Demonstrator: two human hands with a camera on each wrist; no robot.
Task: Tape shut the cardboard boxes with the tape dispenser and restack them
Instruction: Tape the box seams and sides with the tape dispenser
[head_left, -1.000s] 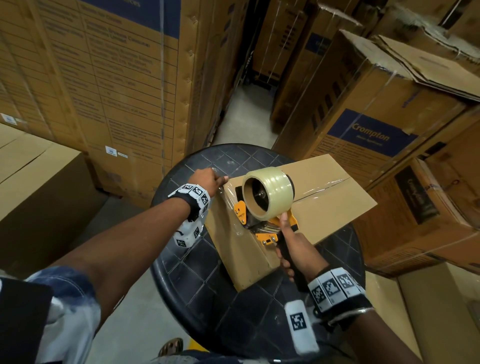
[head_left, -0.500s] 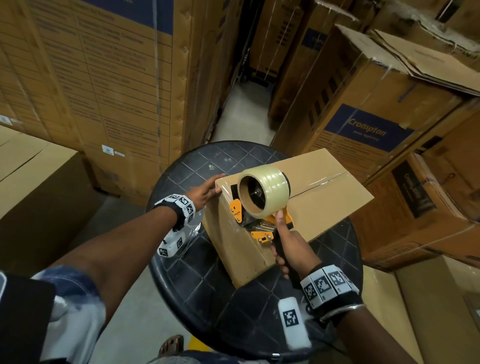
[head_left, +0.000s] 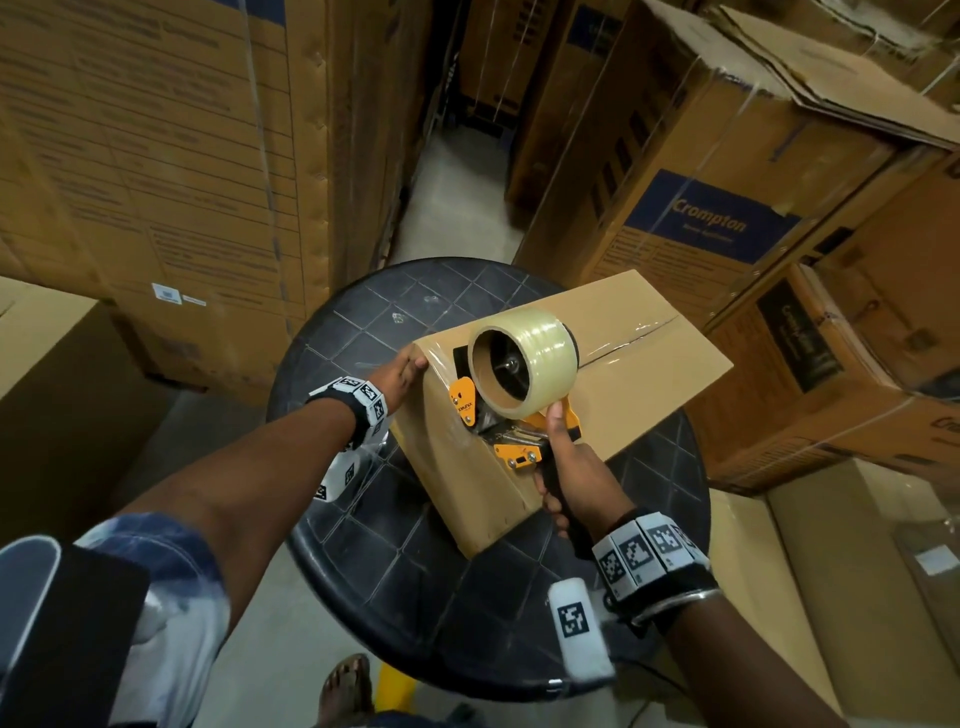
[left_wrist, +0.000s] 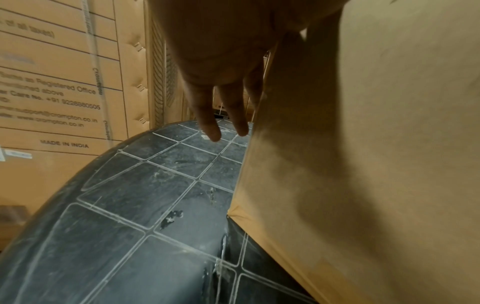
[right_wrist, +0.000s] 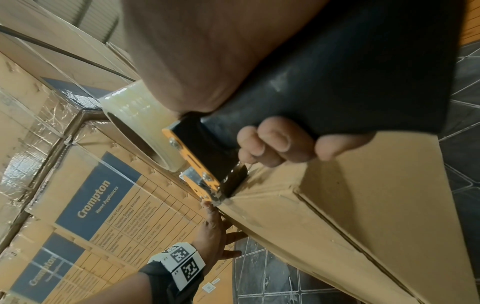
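The right hand (head_left: 574, 475) is gripping the tape dispenser (head_left: 511, 392) against the cardboard box's (head_left: 644, 384) near end; the left hand (head_left: 400, 376), fingers straight, is pressing its left side. The box is sitting on the round bench (head_left: 363, 535), stacked cartons (head_left: 156, 156) beyond.

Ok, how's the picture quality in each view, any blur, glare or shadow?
Head view: dim, stacked cartons soft, glare on the tape roll. Left wrist: left hand dark and blurred, shadowing the cardboard box. Right wrist: right hand and dispenser handle blurred, edges bowed.
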